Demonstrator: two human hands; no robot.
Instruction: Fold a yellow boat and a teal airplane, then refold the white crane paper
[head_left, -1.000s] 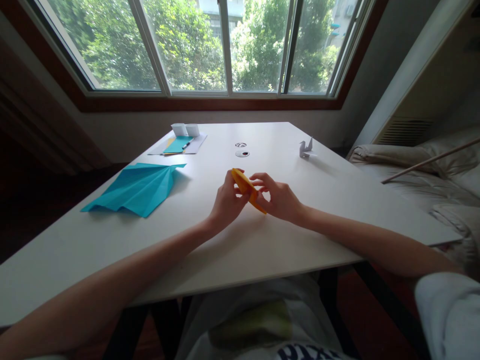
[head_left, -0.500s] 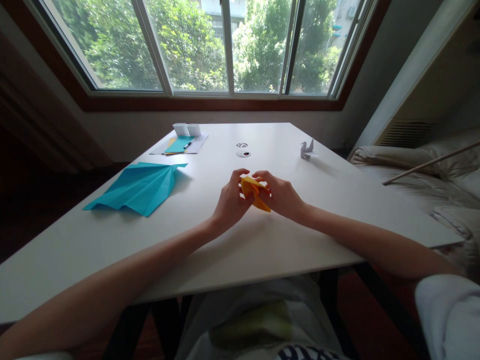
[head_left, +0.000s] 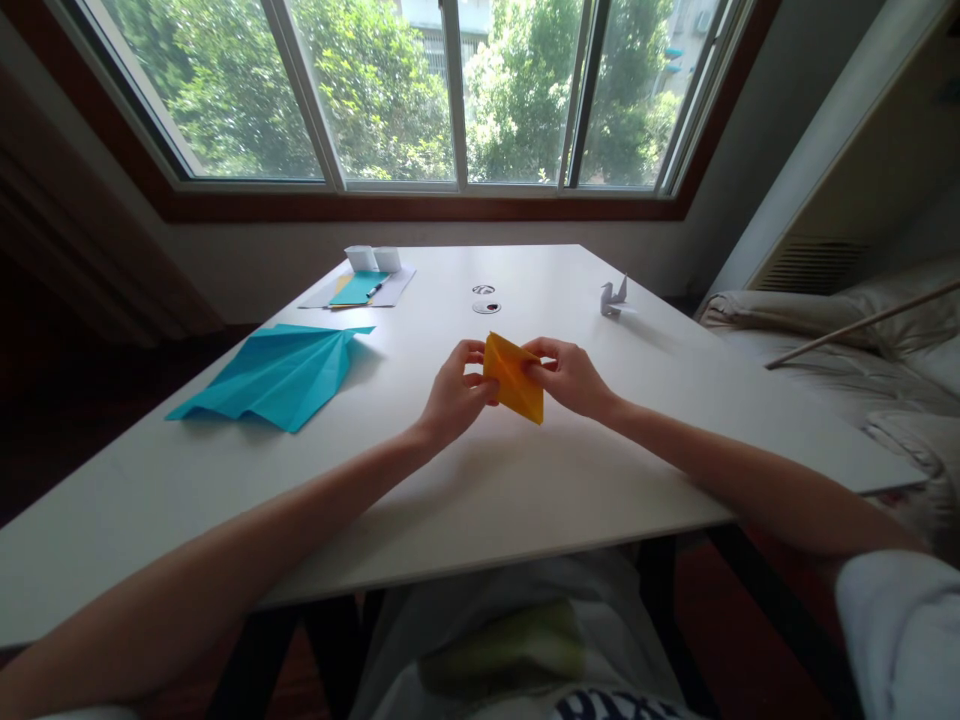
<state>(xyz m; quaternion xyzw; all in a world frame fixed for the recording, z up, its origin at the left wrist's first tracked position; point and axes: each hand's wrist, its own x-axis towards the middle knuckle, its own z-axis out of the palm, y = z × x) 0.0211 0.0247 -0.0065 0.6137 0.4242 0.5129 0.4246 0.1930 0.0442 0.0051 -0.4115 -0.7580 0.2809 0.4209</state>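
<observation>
A piece of folded orange paper, roughly diamond-shaped with creases across its face, is held up above the white table. My left hand pinches its left edge between thumb and fingers. On the opposite edge, my right hand grips the paper the same way, its thumb on the near face. Both hands' fingertips behind the paper are partly hidden. Left of my hands lies a creased sheet of blue paper. A folded white paper crane stands at the right, farther back.
The white table reaches toward the window. At its back left are two small white containers, stacked paper sheets and a pen. Two round flat pieces lie at the middle back. A pale sofa is at the right.
The orange paper has gone from partly opened and bunched to a flatter diamond facing me. My left hand has shifted slightly left, and my fingers have moved out to the paper's edges.
</observation>
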